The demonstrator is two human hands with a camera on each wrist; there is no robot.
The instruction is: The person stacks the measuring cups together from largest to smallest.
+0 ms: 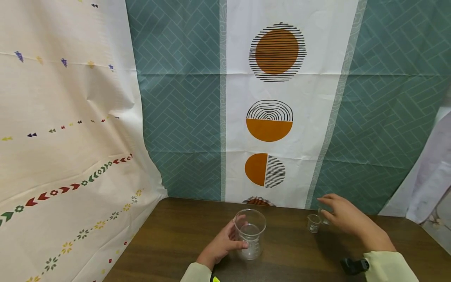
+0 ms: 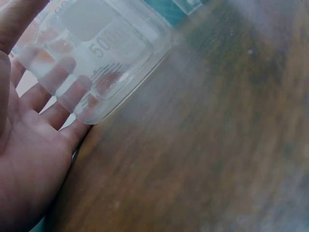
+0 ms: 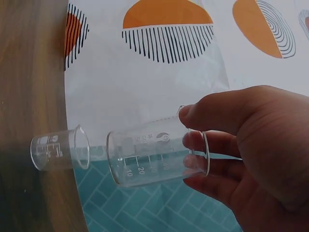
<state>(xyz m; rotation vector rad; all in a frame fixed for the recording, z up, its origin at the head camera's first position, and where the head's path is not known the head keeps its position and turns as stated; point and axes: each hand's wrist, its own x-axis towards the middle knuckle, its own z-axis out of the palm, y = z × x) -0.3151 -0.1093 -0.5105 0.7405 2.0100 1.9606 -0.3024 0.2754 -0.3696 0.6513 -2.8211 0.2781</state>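
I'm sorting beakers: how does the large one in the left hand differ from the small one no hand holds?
The large beaker is taller and wider than the small beaker. The left hand holds the large beaker, while the small beaker stands free on the table. Both are clear with printed markings.

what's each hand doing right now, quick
Left hand: closed, fingers and thumb holding the large beaker.
Right hand: closed, fingers and thumb pinching the mid-sized beaker near its rim.
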